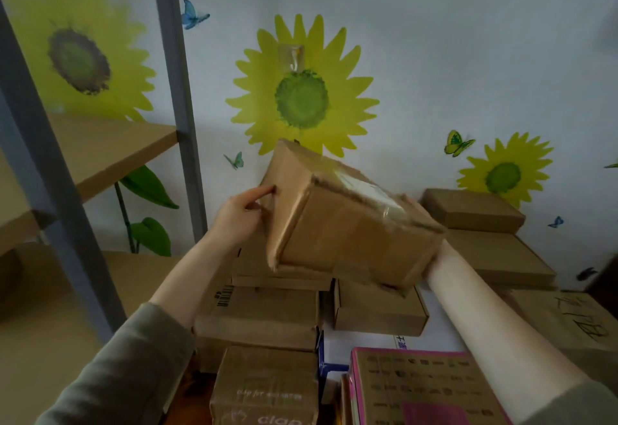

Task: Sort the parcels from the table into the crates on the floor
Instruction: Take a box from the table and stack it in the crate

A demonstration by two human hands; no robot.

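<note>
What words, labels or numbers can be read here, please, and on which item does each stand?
"clap": white print on the brown cardboard box at the bottom.
"clap for": smaller line above it; the rest is blurred.
Barcode label on the stacked brown box: digits too small.
Black handwriting on the right-hand brown box: illegible.
White label on the held brown cardboard parcel: blurred.

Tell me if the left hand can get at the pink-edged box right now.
Probably not: the left hand holds the raised parcel, and the right forearm passes over the right edge of the pink-edged box.
</note>
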